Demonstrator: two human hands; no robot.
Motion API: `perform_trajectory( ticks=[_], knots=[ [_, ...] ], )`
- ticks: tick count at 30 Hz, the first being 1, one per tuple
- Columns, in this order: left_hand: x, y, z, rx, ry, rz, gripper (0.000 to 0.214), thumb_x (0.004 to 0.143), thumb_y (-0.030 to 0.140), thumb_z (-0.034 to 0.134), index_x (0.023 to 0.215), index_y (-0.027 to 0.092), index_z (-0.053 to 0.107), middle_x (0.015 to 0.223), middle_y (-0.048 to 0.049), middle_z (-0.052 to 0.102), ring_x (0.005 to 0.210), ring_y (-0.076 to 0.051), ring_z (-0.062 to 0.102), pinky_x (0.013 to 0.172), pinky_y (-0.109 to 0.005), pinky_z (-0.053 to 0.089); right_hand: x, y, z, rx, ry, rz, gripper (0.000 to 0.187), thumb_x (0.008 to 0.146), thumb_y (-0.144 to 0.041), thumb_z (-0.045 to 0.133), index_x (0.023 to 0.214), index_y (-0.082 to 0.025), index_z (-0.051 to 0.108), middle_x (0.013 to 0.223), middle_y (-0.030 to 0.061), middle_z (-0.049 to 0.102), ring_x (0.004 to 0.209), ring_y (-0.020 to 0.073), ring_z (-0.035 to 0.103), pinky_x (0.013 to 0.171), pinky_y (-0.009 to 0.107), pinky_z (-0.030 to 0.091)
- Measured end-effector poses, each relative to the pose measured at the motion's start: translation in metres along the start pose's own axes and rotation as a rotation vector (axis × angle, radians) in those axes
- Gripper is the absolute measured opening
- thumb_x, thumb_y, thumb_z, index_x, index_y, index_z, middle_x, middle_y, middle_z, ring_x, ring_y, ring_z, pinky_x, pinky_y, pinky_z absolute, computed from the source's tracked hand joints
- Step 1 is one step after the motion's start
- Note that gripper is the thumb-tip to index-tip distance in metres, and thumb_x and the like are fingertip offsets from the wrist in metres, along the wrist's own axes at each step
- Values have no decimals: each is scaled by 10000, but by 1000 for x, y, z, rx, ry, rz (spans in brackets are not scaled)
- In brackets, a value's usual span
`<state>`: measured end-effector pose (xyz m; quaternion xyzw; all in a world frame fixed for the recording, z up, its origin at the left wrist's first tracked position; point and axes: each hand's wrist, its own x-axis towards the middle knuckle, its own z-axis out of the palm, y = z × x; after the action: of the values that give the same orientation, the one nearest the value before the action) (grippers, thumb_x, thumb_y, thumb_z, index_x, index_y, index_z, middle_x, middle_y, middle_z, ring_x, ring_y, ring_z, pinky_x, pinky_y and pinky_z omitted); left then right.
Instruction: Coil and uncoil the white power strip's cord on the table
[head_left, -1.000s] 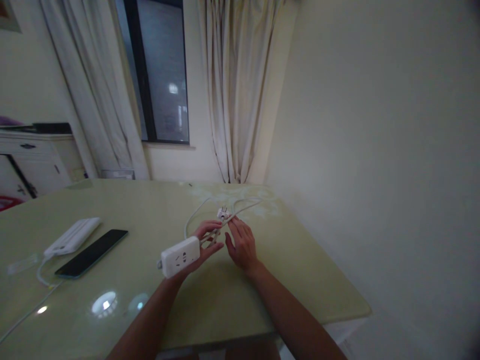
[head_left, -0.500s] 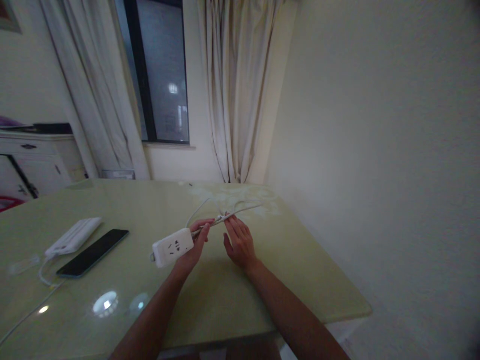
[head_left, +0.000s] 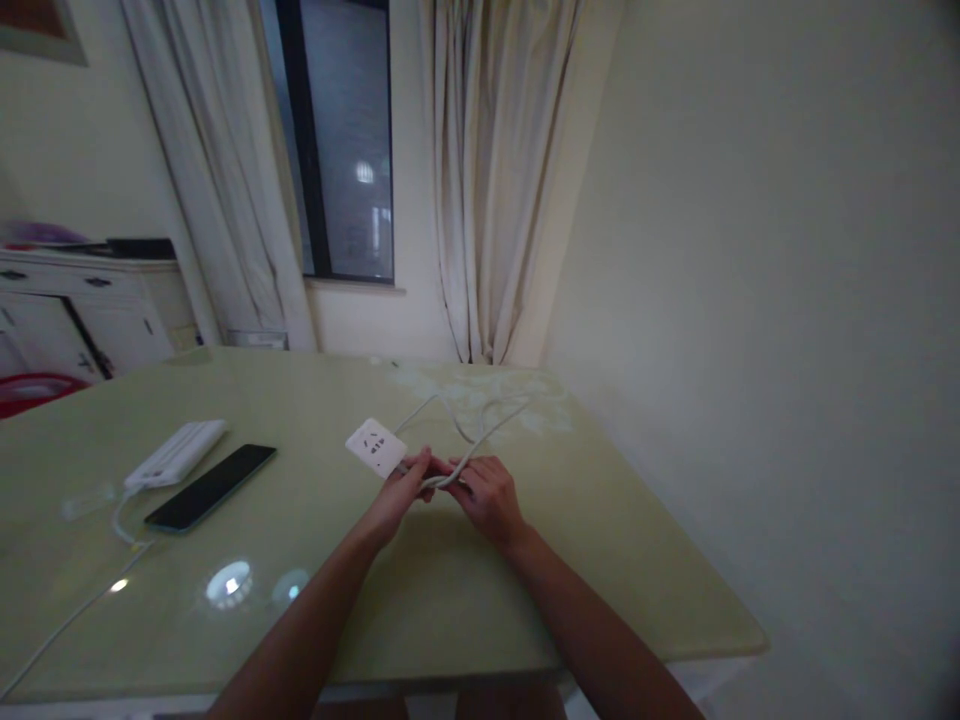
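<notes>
A small white power strip (head_left: 375, 446) with socket holes facing up is tilted above the table, just beyond my left hand (head_left: 405, 490). That hand is closed around the start of its white cord (head_left: 480, 440), thumb on top. My right hand (head_left: 487, 495) is beside it, fingers curled and pinching the same cord a little farther along. Between the hands the cord bends in a curve. Past them it runs in loose loops toward the far right part of the table. My right fingertips are partly hidden behind the cord.
On the left of the pale green, glossy table (head_left: 337, 590) lie a black phone (head_left: 214, 488), a white power bank (head_left: 176, 455) with a cable, and a clear plastic piece (head_left: 88, 502). A wall rises along the right edge. Curtains (head_left: 495, 180) hang behind.
The power strip has tilted and turned, with its end swinging away from me. My right hand has gone from flat, stretched fingers to a curled grip on the cord. The view has shifted slightly left.
</notes>
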<state>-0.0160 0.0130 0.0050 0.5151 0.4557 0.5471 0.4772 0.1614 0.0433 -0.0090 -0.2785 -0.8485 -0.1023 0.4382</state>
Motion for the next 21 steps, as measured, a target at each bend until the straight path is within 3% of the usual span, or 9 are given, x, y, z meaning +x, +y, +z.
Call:
perform_trajectory(
  ticks=[3, 7, 12, 14, 16, 18, 19, 21],
  knots=[
    [1, -2, 3, -13, 123, 13, 595, 859, 723, 513, 752, 187, 747, 815, -87, 740, 795, -224, 651, 772, -340, 514, 1, 2, 2, -96, -38, 36, 175, 976, -326, 638, 1018, -178, 719, 925, 79, 764, 844, 200, 694, 780, 317, 489],
    [2, -3, 2, 12, 309, 112, 565, 865, 730, 500, 775, 215, 714, 1146, -94, 743, 986, -245, 658, 959, -398, 487, 6, 3, 1, -205, -118, 33, 179, 986, -291, 620, 867, -187, 705, 801, 55, 736, 755, 187, 668, 735, 306, 463],
    [-9, 3, 0, 19, 362, 93, 542, 878, 714, 496, 696, 218, 620, 1041, -111, 756, 1071, -288, 651, 944, -444, 494, 4, 9, -9, -171, -247, -27, 158, 973, -285, 640, 856, -221, 726, 809, 20, 759, 754, 175, 685, 726, 290, 472],
    [-16, 10, -8, -5, 389, 111, 522, 876, 690, 534, 655, 218, 563, 890, -82, 738, 998, -273, 670, 892, -422, 518, -3, 23, -22, -157, -309, -6, 164, 985, -270, 614, 887, -243, 743, 821, 9, 767, 765, 172, 695, 731, 285, 482],
    [-21, 21, -27, -176, 431, 177, 503, 887, 643, 569, 636, 220, 464, 616, 10, 590, 756, -193, 664, 813, -356, 541, -14, 48, -45, -196, -398, 61, 183, 986, -241, 592, 907, -251, 756, 855, 17, 777, 788, 181, 705, 746, 289, 489],
    [-25, 37, -60, -438, 459, 199, 475, 881, 527, 656, 652, 216, 378, 481, 96, 350, 461, -94, 467, 642, -260, 528, -31, 81, -79, -284, -518, 157, 168, 958, -208, 609, 910, -233, 769, 886, 54, 784, 822, 209, 715, 774, 311, 492],
    [-26, 45, -81, -528, 439, 188, 453, 875, 452, 685, 664, 211, 366, 481, 110, 309, 396, -64, 347, 532, -206, 468, -41, 99, -100, -333, -568, 215, 169, 956, -206, 603, 929, -223, 769, 915, 73, 784, 867, 225, 717, 805, 326, 491],
    [-30, 61, -128, -598, 465, 182, 423, 856, 363, 709, 676, 209, 359, 479, 109, 300, 368, -57, 263, 371, -168, 292, -64, 133, -143, -421, -648, 322, 200, 966, -211, 566, 947, -214, 765, 967, 101, 779, 937, 245, 711, 850, 351, 482]
  ],
)
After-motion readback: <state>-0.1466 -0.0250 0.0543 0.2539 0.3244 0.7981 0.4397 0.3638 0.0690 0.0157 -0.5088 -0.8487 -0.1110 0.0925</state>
